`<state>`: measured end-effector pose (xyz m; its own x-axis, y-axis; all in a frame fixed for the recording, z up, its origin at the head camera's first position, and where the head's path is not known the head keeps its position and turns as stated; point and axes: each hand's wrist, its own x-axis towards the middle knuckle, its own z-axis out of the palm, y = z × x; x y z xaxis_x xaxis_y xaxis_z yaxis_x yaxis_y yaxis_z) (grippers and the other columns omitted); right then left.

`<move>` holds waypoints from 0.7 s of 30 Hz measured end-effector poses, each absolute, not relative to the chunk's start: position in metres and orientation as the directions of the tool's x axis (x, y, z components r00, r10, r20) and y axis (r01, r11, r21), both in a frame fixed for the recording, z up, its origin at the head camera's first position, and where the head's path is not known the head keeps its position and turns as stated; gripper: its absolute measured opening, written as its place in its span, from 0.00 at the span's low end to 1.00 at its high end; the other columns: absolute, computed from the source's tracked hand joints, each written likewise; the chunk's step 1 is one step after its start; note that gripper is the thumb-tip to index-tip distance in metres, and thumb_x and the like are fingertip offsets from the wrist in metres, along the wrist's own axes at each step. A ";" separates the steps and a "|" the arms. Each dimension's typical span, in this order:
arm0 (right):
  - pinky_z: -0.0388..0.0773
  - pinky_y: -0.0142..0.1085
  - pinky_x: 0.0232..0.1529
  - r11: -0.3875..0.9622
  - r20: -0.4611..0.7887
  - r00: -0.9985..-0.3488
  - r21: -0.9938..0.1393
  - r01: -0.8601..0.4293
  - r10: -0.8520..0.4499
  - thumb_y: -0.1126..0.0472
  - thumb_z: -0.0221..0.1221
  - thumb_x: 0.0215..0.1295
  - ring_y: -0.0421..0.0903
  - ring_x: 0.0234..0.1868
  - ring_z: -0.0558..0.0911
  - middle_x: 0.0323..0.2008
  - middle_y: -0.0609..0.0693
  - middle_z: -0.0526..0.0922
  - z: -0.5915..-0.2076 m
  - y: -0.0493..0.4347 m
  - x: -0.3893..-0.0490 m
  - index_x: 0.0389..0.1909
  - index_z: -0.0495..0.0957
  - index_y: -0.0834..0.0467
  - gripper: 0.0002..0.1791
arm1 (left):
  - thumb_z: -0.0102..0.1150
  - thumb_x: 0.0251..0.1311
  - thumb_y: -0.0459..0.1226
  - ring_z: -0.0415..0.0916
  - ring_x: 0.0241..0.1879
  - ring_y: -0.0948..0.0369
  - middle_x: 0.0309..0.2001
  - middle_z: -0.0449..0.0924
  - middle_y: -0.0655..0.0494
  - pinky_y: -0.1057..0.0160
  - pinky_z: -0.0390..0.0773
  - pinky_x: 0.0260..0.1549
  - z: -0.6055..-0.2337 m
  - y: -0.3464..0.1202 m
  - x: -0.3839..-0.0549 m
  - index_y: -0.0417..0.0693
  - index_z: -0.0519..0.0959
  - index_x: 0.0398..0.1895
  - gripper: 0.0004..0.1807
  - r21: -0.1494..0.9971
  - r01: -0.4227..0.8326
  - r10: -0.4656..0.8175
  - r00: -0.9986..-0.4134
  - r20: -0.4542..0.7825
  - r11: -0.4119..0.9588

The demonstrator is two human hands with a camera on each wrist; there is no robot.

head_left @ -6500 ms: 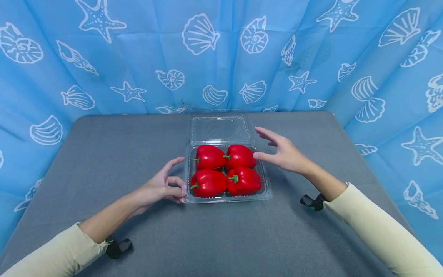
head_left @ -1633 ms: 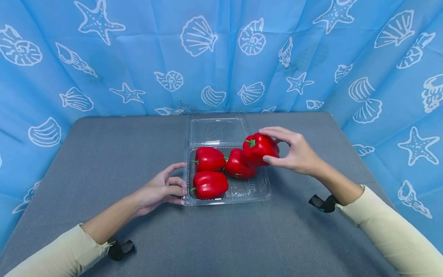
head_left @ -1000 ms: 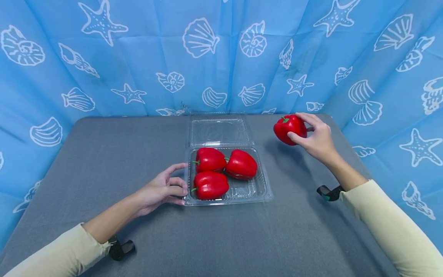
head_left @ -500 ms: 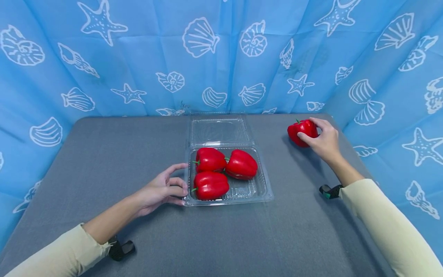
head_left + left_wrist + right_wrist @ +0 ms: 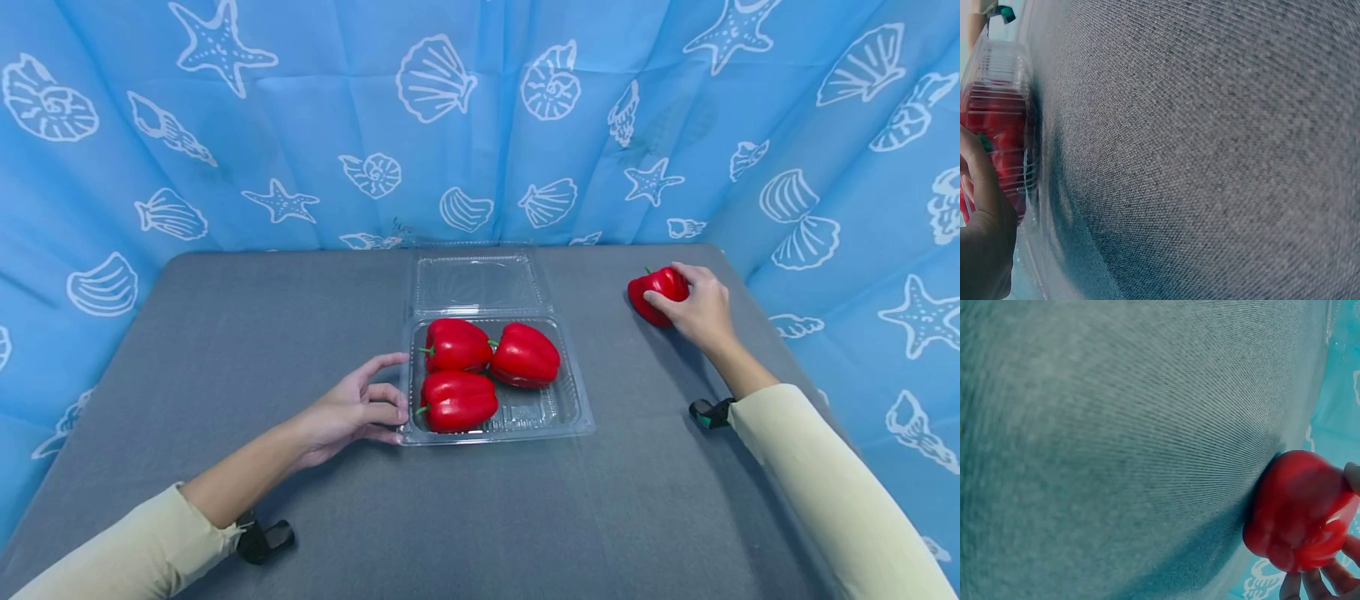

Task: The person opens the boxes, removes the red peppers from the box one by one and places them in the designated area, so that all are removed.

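At the right rear of the table, my right hand [image 5: 702,308] grips a red bell pepper [image 5: 658,293] between thumb and fingers. The pepper is at the tabletop, its green stem pointing up and back. In the right wrist view the pepper [image 5: 1300,512] has fingers around its far side. A clear plastic clamshell box [image 5: 573,421] lies in the middle with its lid [image 5: 480,282] folded back. Three more red bell peppers lie in it: one back left [image 5: 456,345], one front left [image 5: 456,402], one at right [image 5: 525,356]. My left hand [image 5: 348,410] holds the box's left rim with curled fingers.
The table [image 5: 480,517] is covered in grey cloth. A blue curtain [image 5: 315,117] with white shell and starfish prints hangs behind it and at both sides. The box's front right part holds no pepper.
My right hand has lifted the front right pepper out of the box, carried it right and lowered it to the table. The pepper at right in the box has shifted forward. My left hand stays at the rim.
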<state>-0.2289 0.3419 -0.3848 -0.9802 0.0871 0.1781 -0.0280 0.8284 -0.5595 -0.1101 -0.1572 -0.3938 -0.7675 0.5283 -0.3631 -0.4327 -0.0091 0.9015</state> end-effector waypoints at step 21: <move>0.61 0.70 0.62 0.815 0.297 -0.951 -0.570 -0.108 0.082 0.57 0.69 0.59 0.59 0.73 0.56 0.74 0.59 0.57 -0.374 0.319 -0.220 0.76 0.56 0.54 0.47 | 0.58 0.65 0.30 0.80 0.40 0.56 0.41 0.79 0.52 0.53 0.83 0.45 -0.393 -0.158 -0.111 0.50 0.47 0.77 0.42 0.900 -0.436 0.548 -0.757 -0.356 -0.018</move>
<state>-0.2203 0.3188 -0.3738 -0.9513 0.0818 0.2974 -0.1081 0.8147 -0.5697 -0.1108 -0.1578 -0.3927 -0.7571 0.5477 -0.3562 -0.4361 -0.0176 0.8997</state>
